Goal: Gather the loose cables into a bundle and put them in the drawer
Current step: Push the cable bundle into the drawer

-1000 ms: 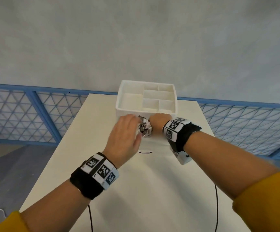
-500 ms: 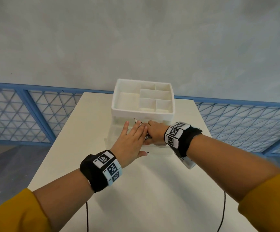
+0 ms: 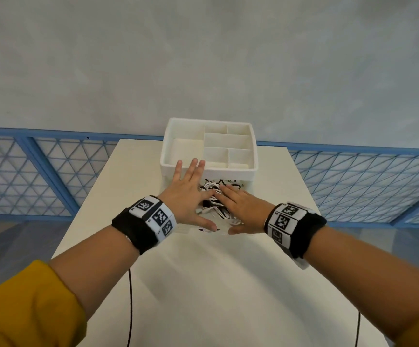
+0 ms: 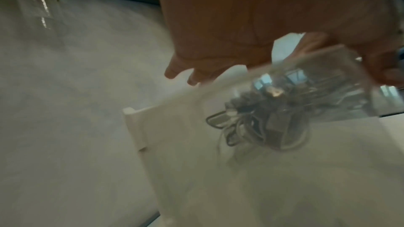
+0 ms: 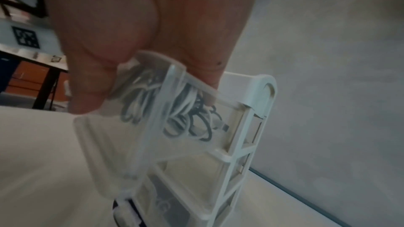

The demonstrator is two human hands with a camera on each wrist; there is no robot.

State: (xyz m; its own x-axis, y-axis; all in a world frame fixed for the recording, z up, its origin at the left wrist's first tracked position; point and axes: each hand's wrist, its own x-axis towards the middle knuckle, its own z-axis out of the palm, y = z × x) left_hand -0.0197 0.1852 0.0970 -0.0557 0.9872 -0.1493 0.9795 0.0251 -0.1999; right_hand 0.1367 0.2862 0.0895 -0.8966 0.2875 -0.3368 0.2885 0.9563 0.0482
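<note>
A tangle of white and black cables (image 3: 209, 194) lies inside the clear drawer (image 3: 219, 232), which is pulled out of the white organizer (image 3: 241, 172). My left hand (image 3: 187, 190) lies flat over the drawer's left part, fingers straight and spread, reaching the organizer's front rim. My right hand (image 3: 243, 211) rests flat on the cables, its fingers pointing left toward the left hand. In the left wrist view the cables (image 4: 262, 127) show through the drawer wall under the palm (image 4: 240, 23). The right wrist view has the cables (image 5: 179, 108) below my hand (image 5: 153, 23), inside the drawer (image 5: 122, 144).
The organizer stands at the far end of a pale table (image 3: 203, 284); its top tray has several open compartments. Two thin black cords (image 3: 130, 309) (image 3: 357, 329) hang by my forearms. A blue mesh railing (image 3: 40, 159) and a grey wall lie beyond the table.
A second ago both hands held the bundle between them above the drawer. They have lowered it in, and both hands have flattened out over the cables.
</note>
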